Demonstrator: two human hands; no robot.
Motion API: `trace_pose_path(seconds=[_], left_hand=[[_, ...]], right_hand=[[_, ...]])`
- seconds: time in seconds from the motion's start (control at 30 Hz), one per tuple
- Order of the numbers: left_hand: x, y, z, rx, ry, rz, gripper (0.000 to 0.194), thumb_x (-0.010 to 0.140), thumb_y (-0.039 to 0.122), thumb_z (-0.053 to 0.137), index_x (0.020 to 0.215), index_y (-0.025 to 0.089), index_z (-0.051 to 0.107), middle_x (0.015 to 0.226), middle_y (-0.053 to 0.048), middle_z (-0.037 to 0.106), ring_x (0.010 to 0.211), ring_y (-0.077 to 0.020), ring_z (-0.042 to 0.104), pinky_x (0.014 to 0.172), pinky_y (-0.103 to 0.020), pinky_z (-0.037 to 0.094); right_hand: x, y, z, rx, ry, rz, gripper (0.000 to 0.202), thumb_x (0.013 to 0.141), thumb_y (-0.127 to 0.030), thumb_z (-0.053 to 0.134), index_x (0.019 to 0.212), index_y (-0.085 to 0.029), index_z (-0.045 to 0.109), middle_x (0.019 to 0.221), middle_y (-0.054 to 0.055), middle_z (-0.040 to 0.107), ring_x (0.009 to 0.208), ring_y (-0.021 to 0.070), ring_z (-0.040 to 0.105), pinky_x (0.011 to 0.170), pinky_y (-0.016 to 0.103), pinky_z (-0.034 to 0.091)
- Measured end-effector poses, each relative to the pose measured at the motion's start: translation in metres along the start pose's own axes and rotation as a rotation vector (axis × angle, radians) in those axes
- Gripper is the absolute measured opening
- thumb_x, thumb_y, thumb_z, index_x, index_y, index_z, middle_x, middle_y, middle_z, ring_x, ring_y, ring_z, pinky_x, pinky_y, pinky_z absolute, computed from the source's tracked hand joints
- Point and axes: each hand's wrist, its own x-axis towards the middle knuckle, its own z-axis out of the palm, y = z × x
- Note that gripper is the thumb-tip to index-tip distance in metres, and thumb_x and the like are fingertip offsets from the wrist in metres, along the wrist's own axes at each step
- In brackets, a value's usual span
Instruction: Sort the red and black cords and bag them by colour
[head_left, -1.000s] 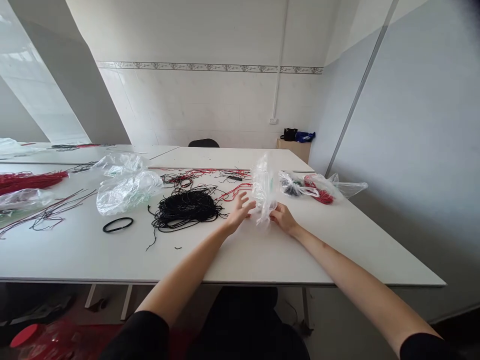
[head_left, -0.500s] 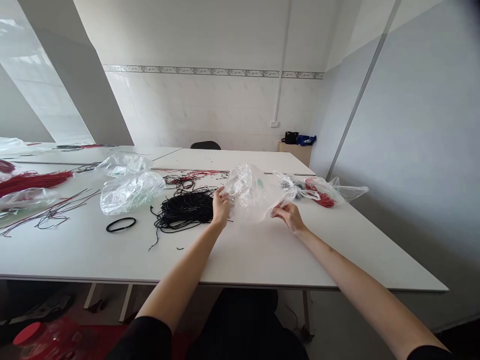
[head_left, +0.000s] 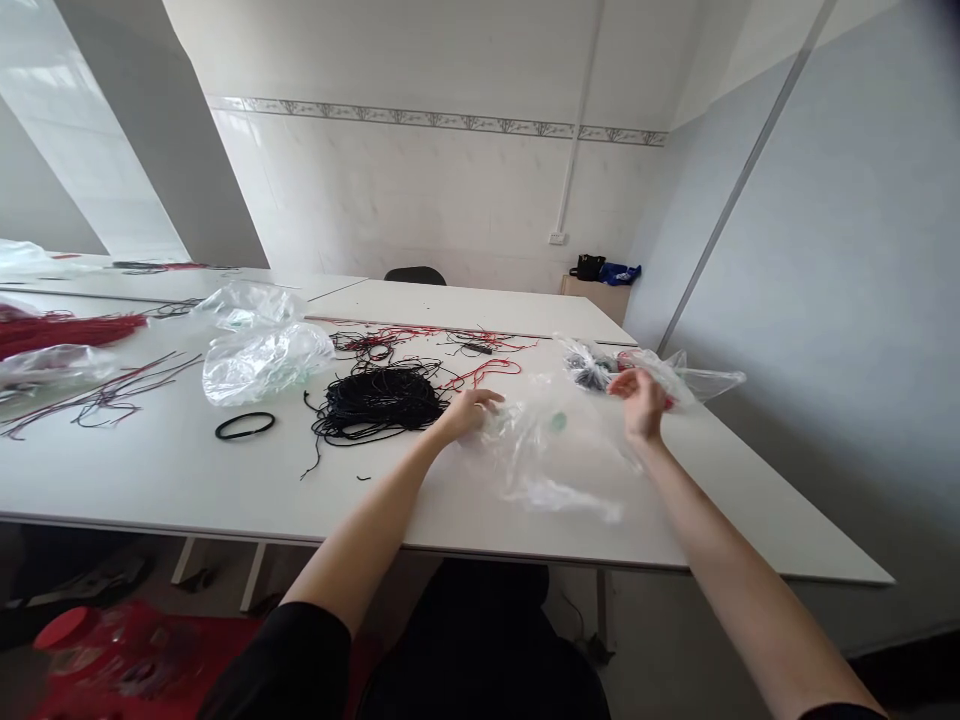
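Observation:
A clear plastic bag spreads over the white table between my hands, blurred by motion. At its upper left edge, my left hand has its fingers closed on the film. My right hand is raised at the bag's right side, fingers bent; whether it touches the film is unclear. Left of my left hand lies a bundle of black cords. Just beyond my right hand are a bag with dark contents and a bag with red cords.
Crumpled clear bags and a black ring lie left of the black bundle. Red cords are at the far left. Loose red and black cords lie behind. A dark chair stands beyond the table.
The plastic bag has come down nearer the front edge, uncovering loose cords behind it. My left hand has moved slightly right, and my right hand has moved right and up.

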Motion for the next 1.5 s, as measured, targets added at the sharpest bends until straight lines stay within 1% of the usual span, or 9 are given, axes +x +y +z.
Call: trace_pose_path(seconds=[0.13, 0.23, 0.3, 0.53, 0.7, 0.93, 1.1, 1.33, 1.5], left_hand=[[-0.005, -0.002, 0.007, 0.122, -0.033, 0.087, 0.039, 0.052, 0.001, 0.048, 0.074, 0.024, 0.069, 0.066, -0.001, 0.062, 0.064, -0.0164, 0.056, 0.07, -0.026, 0.044], [-0.007, -0.002, 0.004, 0.193, 0.047, 0.132, 0.043, 0.058, 0.001, 0.049, 0.088, 0.026, 0.068, 0.076, -0.003, 0.062, 0.075, -0.0193, 0.057, 0.084, -0.031, 0.04], [-0.007, 0.003, -0.001, 0.229, 0.133, 0.154, 0.043, 0.064, 0.004, 0.05, 0.097, 0.026, 0.064, 0.089, -0.006, 0.06, 0.089, -0.0231, 0.055, 0.093, -0.036, 0.034], [-0.02, 0.029, 0.02, 0.312, 0.254, 0.297, 0.03, 0.078, 0.029, 0.049, 0.107, 0.027, 0.057, 0.126, -0.006, 0.046, 0.124, -0.025, 0.031, 0.107, -0.04, 0.003], [-0.027, 0.009, 0.049, 0.44, -0.071, 0.22, 0.051, 0.063, 0.054, 0.062, 0.107, 0.029, 0.058, 0.132, -0.008, 0.044, 0.129, -0.0309, 0.024, 0.104, -0.047, -0.007], [-0.023, 0.001, 0.035, 0.694, -0.366, 0.142, 0.086, 0.057, 0.073, 0.05, 0.131, 0.031, 0.036, 0.144, -0.007, 0.022, 0.134, -0.0309, 0.009, 0.102, -0.053, -0.008], [-0.023, 0.009, 0.03, 0.932, -0.506, 0.196, 0.089, 0.061, 0.079, 0.035, 0.137, 0.035, 0.019, 0.147, -0.003, 0.013, 0.135, -0.0283, 0.004, 0.103, -0.054, -0.003], [-0.022, 0.017, 0.031, 0.968, -0.355, 0.244, 0.084, 0.066, 0.076, 0.032, 0.135, 0.028, 0.029, 0.146, -0.007, 0.017, 0.134, -0.0241, 0.011, 0.106, -0.046, 0.002], [-0.019, 0.013, 0.032, 0.999, -0.138, 0.134, 0.069, 0.08, 0.065, 0.013, 0.135, 0.025, 0.028, 0.147, -0.008, 0.012, 0.135, -0.0244, 0.008, 0.105, -0.051, 0.002]], right_hand=[[-0.019, -0.007, 0.024, -0.299, -0.374, -0.022, 0.051, 0.072, -0.055, 0.052, 0.112, -0.024, 0.055, 0.125, 0.006, 0.048, 0.117, 0.0248, 0.04, 0.099, 0.039, 0.028], [-0.031, -0.003, 0.036, -0.687, -0.775, 0.054, 0.062, 0.073, -0.059, 0.05, 0.126, -0.027, 0.045, 0.139, 0.006, 0.033, 0.129, 0.0264, 0.025, 0.105, 0.044, 0.013], [-0.034, 0.002, 0.036, -0.783, -0.864, 0.113, 0.065, 0.073, -0.063, 0.048, 0.127, -0.027, 0.045, 0.14, 0.009, 0.031, 0.131, 0.0292, 0.021, 0.104, 0.049, 0.009], [-0.036, 0.009, 0.036, -0.898, -0.853, 0.155, 0.071, 0.075, -0.07, 0.034, 0.134, -0.029, 0.035, 0.143, 0.008, 0.025, 0.132, 0.0287, 0.015, 0.103, 0.051, 0.007], [-0.036, 0.011, 0.031, -1.0, -0.759, 0.192, 0.074, 0.076, -0.069, 0.032, 0.134, -0.024, 0.035, 0.142, 0.013, 0.026, 0.13, 0.0331, 0.019, 0.1, 0.055, 0.012], [-0.028, -0.019, 0.036, -1.04, -0.585, 0.024, 0.054, 0.085, -0.055, 0.028, 0.123, -0.022, 0.047, 0.133, 0.01, 0.041, 0.125, 0.0271, 0.031, 0.103, 0.05, 0.006], [-0.021, -0.009, 0.047, -1.088, -0.826, 0.042, 0.062, 0.083, -0.062, 0.024, 0.135, -0.029, 0.032, 0.146, 0.001, 0.015, 0.133, 0.0229, 0.014, 0.106, 0.048, -0.003], [-0.019, 0.027, 0.03, -1.14, -0.843, 0.225, 0.075, 0.08, -0.069, 0.014, 0.141, -0.025, 0.017, 0.147, 0.004, 0.01, 0.135, 0.0254, 0.006, 0.103, 0.055, 0.002], [-0.024, 0.02, 0.033, -1.138, -0.745, 0.15, 0.07, 0.081, -0.065, 0.024, 0.136, -0.022, 0.031, 0.143, 0.008, 0.026, 0.13, 0.0277, 0.023, 0.102, 0.054, 0.013]])
